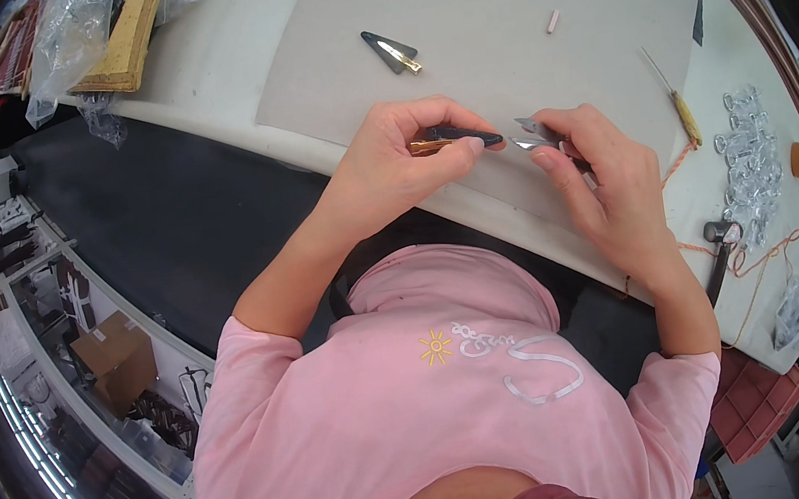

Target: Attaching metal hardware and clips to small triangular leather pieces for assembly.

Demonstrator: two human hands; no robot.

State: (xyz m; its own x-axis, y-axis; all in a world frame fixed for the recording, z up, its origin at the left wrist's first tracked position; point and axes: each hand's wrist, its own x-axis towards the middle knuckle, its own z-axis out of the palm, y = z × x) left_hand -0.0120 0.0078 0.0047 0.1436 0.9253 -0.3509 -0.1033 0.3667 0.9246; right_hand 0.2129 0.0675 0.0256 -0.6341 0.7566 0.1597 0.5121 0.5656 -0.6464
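Note:
My left hand [398,161] pinches a hair clip [457,132] with a black pointed cover and a gold metal underside, its tip toward the right. In my right hand [611,166] is a pair of small metal thread snips [529,143], with blades spread apart. The blade tips are close to the clip's pointed end; whether they touch it I cannot tell. A second black pointed clip [391,52] with a gold metal part lies on the grey mat [484,46], beyond my left hand.
To the right lie a yellow-handled awl [685,118], a hammer [719,243], orange cord [764,260] and a pile of clear plastic pieces [751,158]. A pink chalk-like stick [553,21] rests on the mat. Plastic bags [75,45] occupy the far left corner.

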